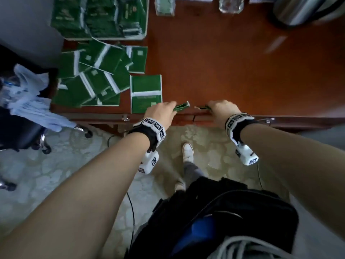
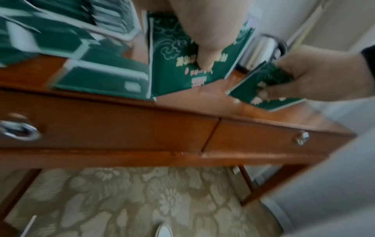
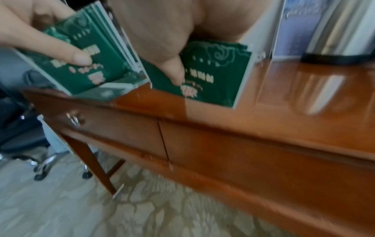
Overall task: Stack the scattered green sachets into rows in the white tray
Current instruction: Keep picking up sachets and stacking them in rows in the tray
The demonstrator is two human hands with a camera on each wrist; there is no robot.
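Both hands hover over the front edge of the wooden table [image 1: 233, 62]. My left hand [image 1: 172, 107] grips a small stack of green sachets [image 1: 182, 106], thumb on top [image 2: 202, 48]. My right hand [image 1: 211, 107] pinches another thin bundle of sachets [image 1: 202, 108], with the thumb pressed on its printed face [image 3: 213, 72]. The two bundles point at each other, a small gap apart. A loose pile of scattered sachets [image 1: 97, 75] lies on the table's left part, and one sachet [image 1: 145, 92] lies flat beside my left hand. The white tray [image 1: 104, 38] at the back left holds rows of sachets.
A steel kettle [image 1: 298, 10], a glass jar [image 1: 231, 4] and a clear box [image 1: 165, 6] stand along the table's back. An office chair with a plastic bag [image 1: 28, 94] sits left of the table. Drawer fronts [image 2: 121, 121] run under the front edge.
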